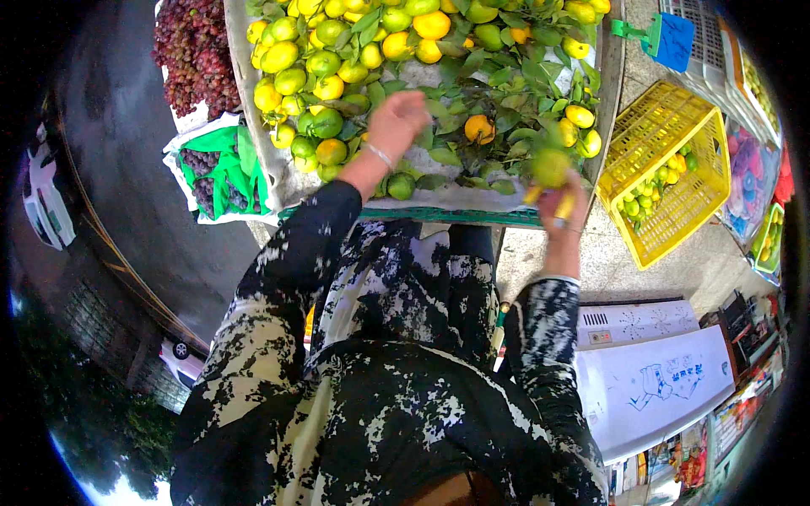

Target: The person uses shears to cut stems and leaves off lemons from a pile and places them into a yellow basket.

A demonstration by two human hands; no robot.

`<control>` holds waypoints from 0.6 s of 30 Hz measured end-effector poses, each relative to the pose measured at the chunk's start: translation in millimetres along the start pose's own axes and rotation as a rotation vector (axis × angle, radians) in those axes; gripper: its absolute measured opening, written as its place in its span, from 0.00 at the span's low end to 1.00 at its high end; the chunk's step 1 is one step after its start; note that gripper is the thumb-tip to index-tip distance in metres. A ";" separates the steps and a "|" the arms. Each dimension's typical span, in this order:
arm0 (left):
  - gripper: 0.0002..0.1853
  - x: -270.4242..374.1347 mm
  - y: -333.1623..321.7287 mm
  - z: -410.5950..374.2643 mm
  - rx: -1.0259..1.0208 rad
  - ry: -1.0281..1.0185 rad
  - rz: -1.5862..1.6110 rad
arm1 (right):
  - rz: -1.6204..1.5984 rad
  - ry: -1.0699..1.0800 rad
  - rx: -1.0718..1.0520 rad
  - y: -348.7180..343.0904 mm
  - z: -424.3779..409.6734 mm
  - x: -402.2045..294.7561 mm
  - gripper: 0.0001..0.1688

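Observation:
My left hand point(400, 123), wrist banded, is over the fruit stall with its fingers curled; motion blur hides whether anything is in them. Blurred too, my right hand point(563, 203) is at the stall's near right edge, closed around a yellow-green citrus fruit point(552, 167). Yellow parts, perhaps the handles of a small tool, show at its fingers. Between the hands an orange citrus fruit point(479, 129) lies among loose green leaves point(443, 155). Yellow, green and orange citrus fruits point(278, 57) are heaped at the stall's left and far side. A dark green one point(400, 186) sits near the front edge.
Red grapes point(199, 57) and a green-lined box of dark grapes point(218, 183) adjoin the stall's left. At right, a tilted yellow plastic crate point(671, 237) holds citrus, below a blue tag on a green clip point(672, 42). A white chest freezer point(655, 386) stands behind on the right.

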State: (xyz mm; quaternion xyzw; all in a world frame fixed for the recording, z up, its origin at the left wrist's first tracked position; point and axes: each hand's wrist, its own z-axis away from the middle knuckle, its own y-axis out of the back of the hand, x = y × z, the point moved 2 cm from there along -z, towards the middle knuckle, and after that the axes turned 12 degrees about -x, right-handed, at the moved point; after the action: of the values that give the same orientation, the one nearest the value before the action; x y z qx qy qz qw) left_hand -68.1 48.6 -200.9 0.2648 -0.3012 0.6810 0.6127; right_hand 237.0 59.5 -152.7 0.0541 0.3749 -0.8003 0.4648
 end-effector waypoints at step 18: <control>0.38 -1.7 12.6 -104.0 0.290 0.063 -0.738 | 0.171 0.046 0.098 -5.7 -16.3 43.0 0.25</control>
State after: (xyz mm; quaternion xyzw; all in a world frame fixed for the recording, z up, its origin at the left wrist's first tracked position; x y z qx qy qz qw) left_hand -79.6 123.0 -273.8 0.4179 -0.0676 0.4581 0.7816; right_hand 204.0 41.5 -179.8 0.1269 0.3398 -0.7738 0.5193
